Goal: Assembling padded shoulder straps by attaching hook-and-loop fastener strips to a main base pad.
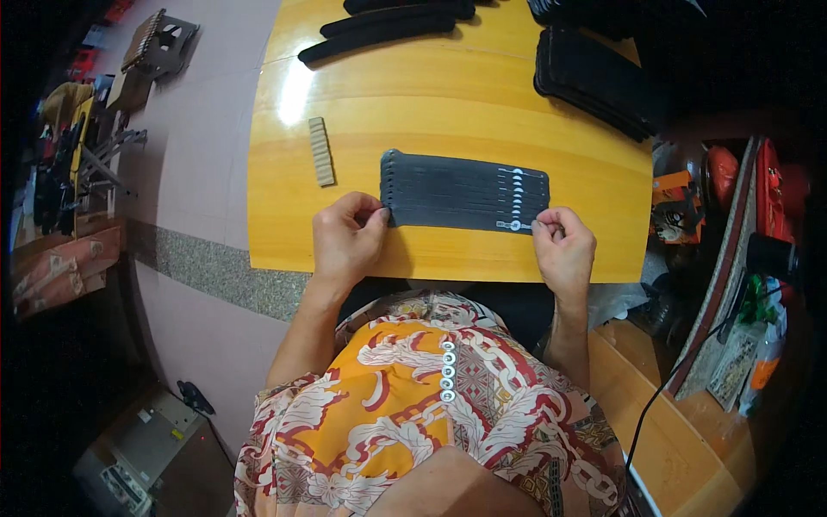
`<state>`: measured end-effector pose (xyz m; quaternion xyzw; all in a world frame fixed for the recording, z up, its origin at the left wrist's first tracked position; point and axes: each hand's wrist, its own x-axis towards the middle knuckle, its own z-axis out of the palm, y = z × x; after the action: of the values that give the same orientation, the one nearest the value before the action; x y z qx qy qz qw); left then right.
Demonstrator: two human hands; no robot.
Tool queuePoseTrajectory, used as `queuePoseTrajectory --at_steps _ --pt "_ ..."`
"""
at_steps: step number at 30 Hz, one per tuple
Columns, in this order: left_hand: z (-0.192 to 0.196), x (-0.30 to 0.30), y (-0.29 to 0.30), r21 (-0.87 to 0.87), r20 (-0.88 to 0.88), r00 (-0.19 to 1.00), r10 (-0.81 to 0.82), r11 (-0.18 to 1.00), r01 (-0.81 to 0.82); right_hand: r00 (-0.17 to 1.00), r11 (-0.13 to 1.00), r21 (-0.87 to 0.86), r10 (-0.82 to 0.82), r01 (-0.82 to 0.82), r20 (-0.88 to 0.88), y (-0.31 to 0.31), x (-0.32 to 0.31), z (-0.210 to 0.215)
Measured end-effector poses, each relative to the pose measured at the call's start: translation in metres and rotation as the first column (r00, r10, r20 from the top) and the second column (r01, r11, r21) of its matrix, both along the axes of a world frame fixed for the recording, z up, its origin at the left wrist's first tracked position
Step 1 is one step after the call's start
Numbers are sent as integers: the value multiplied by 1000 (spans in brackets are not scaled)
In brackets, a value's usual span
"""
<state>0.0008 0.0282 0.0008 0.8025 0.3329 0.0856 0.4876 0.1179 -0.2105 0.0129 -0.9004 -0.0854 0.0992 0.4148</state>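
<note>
A row of overlapping flat black pieces (448, 191) lies on the yellow wooden table (413, 108), near its front edge. White printed marks run down its right part, and each piece shows as a thin ridge. My left hand (349, 237) pinches the near left corner between thumb and finger. At the near right corner, the fingertips of my right hand (564, 246) are closed on the edge. Whether the hands hold only the nearest piece or several, I cannot tell. A short ridged tan strip (321, 152), which looks like corrugated cardboard, lies beyond my left hand.
Long black folded bundles (379, 39) lie at the table's far side. A black stack (590, 77) sits at the far right. Right of the table stand a shelf with bags and a red bag (775, 189). A black cable (646, 414) hangs at the lower right.
</note>
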Motion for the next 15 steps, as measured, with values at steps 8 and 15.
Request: queuePoseTrajectory --at_steps 8,15 --pt "11 0 -1 107 -26 997 -66 992 69 997 992 -126 38 -29 64 6 -3 3" --pt "20 -5 -1 440 -25 993 -117 890 116 950 954 -296 135 -48 282 6 -4 14"
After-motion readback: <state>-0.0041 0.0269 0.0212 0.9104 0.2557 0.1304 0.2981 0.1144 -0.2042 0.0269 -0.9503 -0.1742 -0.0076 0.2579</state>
